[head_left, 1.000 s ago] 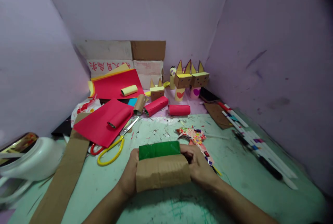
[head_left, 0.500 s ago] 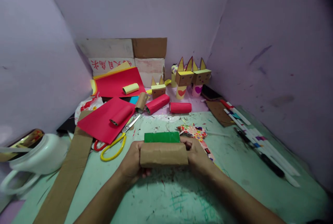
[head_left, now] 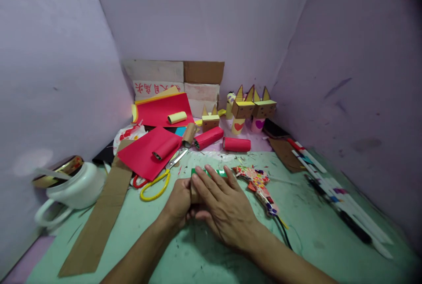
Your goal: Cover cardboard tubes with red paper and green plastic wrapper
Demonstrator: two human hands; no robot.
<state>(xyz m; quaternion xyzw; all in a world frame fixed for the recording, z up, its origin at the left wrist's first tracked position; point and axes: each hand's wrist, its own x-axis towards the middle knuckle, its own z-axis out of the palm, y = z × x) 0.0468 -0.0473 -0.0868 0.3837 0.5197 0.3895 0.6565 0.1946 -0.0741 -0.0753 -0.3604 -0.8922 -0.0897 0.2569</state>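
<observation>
My left hand (head_left: 180,200) is closed around the left end of a brown cardboard roll (head_left: 195,195). A green strip (head_left: 194,172) shows along its far side; most of both is hidden under my right hand (head_left: 224,202). That hand lies flat across the top, fingers stretched out and slightly apart, thumb below the near side. To the right lies a hot glue gun (head_left: 252,176) wrapped in patterned paper, its dark cord running toward me. Scissors (head_left: 156,187) with yellow and red handles rest to the left.
Red rolls (head_left: 236,144), red paper sheets (head_left: 150,154) and cardboard animal figures (head_left: 243,110) stand or lie at the back. A long cardboard strip (head_left: 99,222) and a white teapot-like vessel (head_left: 79,187) are at left. White sticks (head_left: 356,209) and a cutter (head_left: 354,227) lie at right.
My right hand has left the roll's right end and now lies flat over its top. My left hand still holds the left end. The view has shifted slightly.
</observation>
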